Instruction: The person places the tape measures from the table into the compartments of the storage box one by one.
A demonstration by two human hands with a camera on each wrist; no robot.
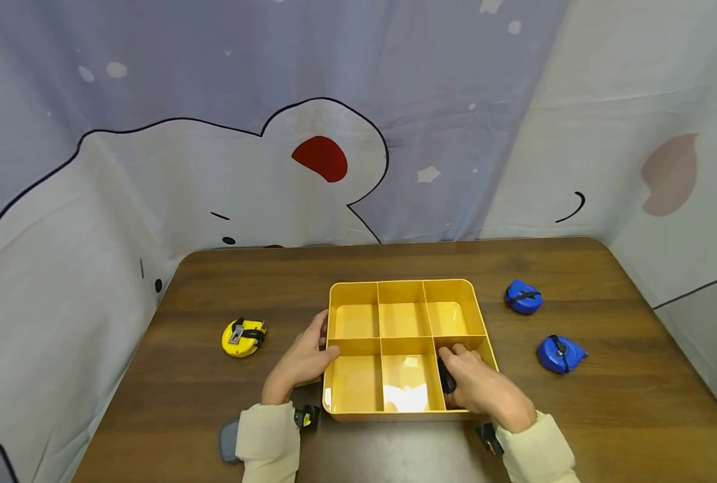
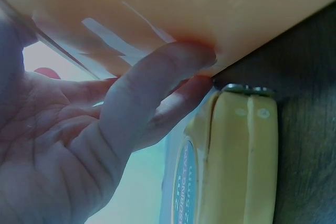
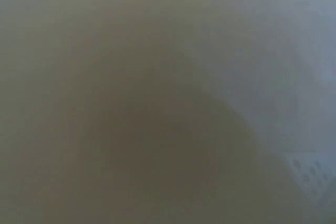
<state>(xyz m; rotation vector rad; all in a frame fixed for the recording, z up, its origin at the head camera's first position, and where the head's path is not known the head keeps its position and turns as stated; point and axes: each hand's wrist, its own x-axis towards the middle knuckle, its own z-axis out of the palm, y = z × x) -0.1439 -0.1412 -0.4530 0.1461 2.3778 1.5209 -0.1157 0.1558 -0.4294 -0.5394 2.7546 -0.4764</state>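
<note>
A yellow six-compartment box (image 1: 409, 416) stands on the table. My left hand (image 1: 302, 362) grips its left wall, thumb over the rim and fingers on the outside; the left wrist view shows the fingers (image 2: 157, 77) against that wall. Beside them, in that view, stands a yellow tape measure (image 2: 239, 156), mostly hidden by the hand in the head view. My right hand (image 1: 481, 382) reaches into the front right compartment, thumb and fingers around a black object (image 1: 446, 378); too little shows to tell its kind. The right wrist view is a blur.
Another yellow tape measure (image 1: 243, 337) lies left of the box. Two blue tape measures, a farther one (image 1: 524, 297) and a nearer one (image 1: 561, 354), lie to the right. A grey object (image 1: 228, 441) sits beside the left sleeve. A printed curtain (image 1: 430, 121) hangs behind the table.
</note>
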